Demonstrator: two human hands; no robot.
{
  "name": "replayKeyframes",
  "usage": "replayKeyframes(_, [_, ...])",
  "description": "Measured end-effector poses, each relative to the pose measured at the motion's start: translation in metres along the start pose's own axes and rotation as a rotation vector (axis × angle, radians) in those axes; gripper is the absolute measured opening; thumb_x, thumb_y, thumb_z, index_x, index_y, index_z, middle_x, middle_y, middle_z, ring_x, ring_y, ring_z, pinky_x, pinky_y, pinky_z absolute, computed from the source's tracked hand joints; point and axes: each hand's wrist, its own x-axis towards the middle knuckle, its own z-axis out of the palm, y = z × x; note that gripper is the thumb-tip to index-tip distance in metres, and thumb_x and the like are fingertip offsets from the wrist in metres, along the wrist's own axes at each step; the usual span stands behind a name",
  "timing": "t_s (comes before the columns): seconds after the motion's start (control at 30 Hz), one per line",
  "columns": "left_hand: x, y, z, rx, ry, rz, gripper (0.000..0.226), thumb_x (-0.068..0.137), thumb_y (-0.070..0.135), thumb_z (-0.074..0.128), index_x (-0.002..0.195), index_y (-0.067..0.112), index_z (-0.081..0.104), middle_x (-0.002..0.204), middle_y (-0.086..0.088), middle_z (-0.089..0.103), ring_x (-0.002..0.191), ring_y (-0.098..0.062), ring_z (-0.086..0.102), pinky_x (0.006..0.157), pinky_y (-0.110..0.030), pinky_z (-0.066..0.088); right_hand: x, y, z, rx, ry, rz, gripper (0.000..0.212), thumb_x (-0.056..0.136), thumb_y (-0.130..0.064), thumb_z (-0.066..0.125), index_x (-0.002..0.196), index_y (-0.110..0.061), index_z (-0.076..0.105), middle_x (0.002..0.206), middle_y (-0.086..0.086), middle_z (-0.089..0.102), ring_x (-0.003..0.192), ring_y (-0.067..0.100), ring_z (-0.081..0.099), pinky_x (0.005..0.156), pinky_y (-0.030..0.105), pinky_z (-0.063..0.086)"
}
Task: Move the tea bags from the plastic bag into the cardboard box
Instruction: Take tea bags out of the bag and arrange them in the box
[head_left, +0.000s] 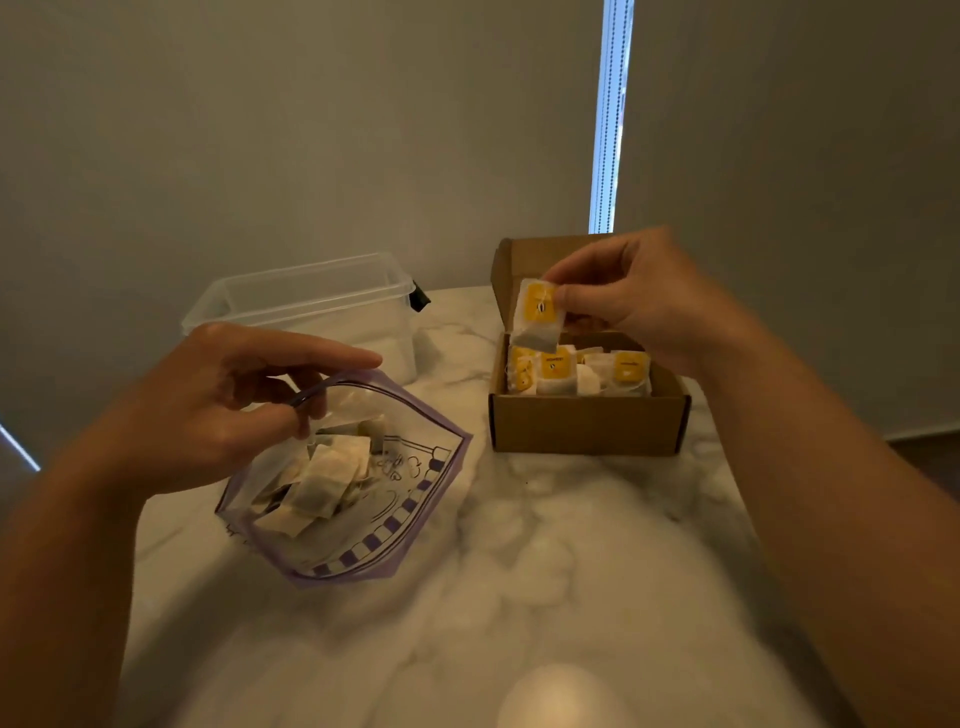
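A clear plastic bag (395, 519) with purple trim lies open on the marble table, with several white tea bags (322, 483) inside. My left hand (228, 410) holds its upper rim, fingers curled over the edge. The brown cardboard box (587, 423) stands open to the right, with several tea bags with yellow tags (576, 371) lined up in it. My right hand (639, 306) pinches one tea bag (537, 317) by its top, just above the box's left side.
A clear plastic tub (311, 306) stands behind the bag at the back left. The box's lid (524, 254) is flipped up toward the wall. The marble table (545, 571) ends close to the wall and at the right behind the box.
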Motion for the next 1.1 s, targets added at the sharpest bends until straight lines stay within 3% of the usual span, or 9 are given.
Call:
replayKeyframes(0.1, [0.001,0.002,0.001,0.005,-0.002,0.005,0.056,0.063,0.031,0.052,0.115,0.045,0.067,0.088,0.013,0.071,0.075,-0.017,0.066,0.065,-0.022,0.055,0.000,0.018,0.009,-0.247,0.057,-0.026,0.011,0.084,-0.010,0.073,0.090,-0.018,0.075,0.082,-0.001,0.073,0.074,0.017,0.072,0.064,0.025,0.061])
replayKeyframes(0.2, [0.002,0.003,0.001,0.007,-0.012,0.015,0.055,0.064,0.030,0.051,0.116,0.042,0.067,0.088,0.015,0.071,0.073,-0.015,0.065,0.064,-0.020,0.054,0.000,0.025,0.017,-0.400,0.046,-0.054,0.013,0.086,-0.013,0.072,0.096,-0.021,0.075,0.085,-0.009,0.069,0.076,0.009,0.068,0.069,0.023,0.059])
replayKeyframes(0.37, [0.001,0.005,0.001,0.022,-0.003,0.017,0.056,0.065,0.030,0.051,0.117,0.042,0.066,0.088,0.015,0.071,0.072,-0.015,0.065,0.064,-0.018,0.053,0.003,0.029,0.031,-0.474,0.003,-0.065,0.018,0.087,-0.015,0.071,0.104,-0.019,0.074,0.092,-0.007,0.067,0.081,0.008,0.065,0.069,0.021,0.058])
replayKeyframes(0.6, [0.001,0.002,-0.001,0.030,-0.012,0.011,0.058,0.064,0.030,0.050,0.118,0.040,0.066,0.089,0.012,0.071,0.075,-0.019,0.065,0.063,-0.025,0.056,0.006,0.032,0.041,-0.661,-0.056,-0.065,0.016,0.085,-0.016,0.073,0.101,-0.017,0.075,0.088,-0.004,0.067,0.072,0.004,0.060,0.055,0.009,0.043])
replayKeyframes(0.93, [0.002,-0.001,-0.002,0.039,-0.012,0.000,0.054,0.068,0.025,0.051,0.119,0.035,0.067,0.104,0.005,0.072,0.084,-0.024,0.067,0.067,-0.029,0.058,0.004,0.026,0.041,-0.903,0.029,-0.068,0.025,0.081,-0.019,0.078,0.105,-0.014,0.073,0.097,0.006,0.067,0.085,0.018,0.058,0.066,0.026,0.044])
replayKeyframes(1.1, [0.002,-0.001,0.000,0.062,-0.006,-0.022,0.058,0.069,0.000,0.052,0.120,0.021,0.068,0.109,-0.001,0.072,0.083,-0.024,0.066,0.068,-0.035,0.058,-0.006,0.021,0.035,-0.888,0.095,-0.131,0.022,0.079,-0.022,0.079,0.100,-0.016,0.075,0.095,0.006,0.071,0.087,0.019,0.062,0.077,0.033,0.053])
